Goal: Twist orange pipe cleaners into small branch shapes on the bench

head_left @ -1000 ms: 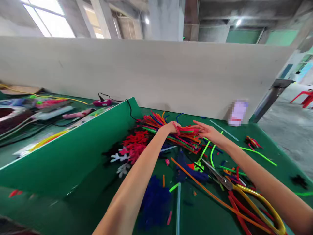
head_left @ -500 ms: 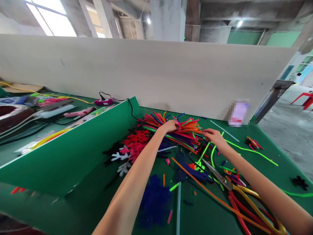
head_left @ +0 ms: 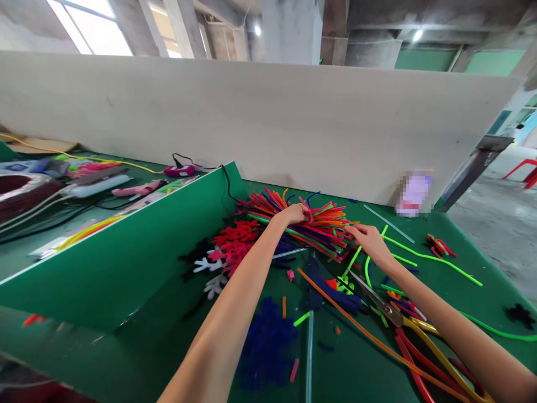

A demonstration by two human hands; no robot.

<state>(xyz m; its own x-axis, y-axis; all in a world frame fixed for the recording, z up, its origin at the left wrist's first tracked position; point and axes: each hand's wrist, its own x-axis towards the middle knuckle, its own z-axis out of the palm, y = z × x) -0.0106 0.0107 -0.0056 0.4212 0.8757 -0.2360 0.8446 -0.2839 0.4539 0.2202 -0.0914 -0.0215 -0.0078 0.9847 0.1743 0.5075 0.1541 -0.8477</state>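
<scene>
A thick bundle of many-coloured pipe cleaners (head_left: 323,232) lies on the green tabletop before the partition. My left hand (head_left: 297,214) is closed on the bundle's upper middle, by a pink loop around some stems; part of its fingers is hidden. At the bundle's right end my right hand (head_left: 366,238) pinches a pipe cleaner tip between thumb and fingers. Below it lie large scissors (head_left: 394,316) with yellow and red handles, blades apart. Red snowflake-like pipe cleaner pieces (head_left: 237,238) are heaped left of the bundle, and dark blue ones (head_left: 271,341) lie nearer me.
A green divider (head_left: 168,235) walls off the left side, with a pink glue gun (head_left: 138,189) beyond it. The white partition (head_left: 251,123) stands behind, and a blurred phone-like object (head_left: 414,193) leans there. Clear glue sticks (head_left: 309,358), green stems (head_left: 436,258) and offcuts are scattered about.
The view has shifted slightly, moving everything a little to the right. Both hands keep nearly the same places at the bundle.
</scene>
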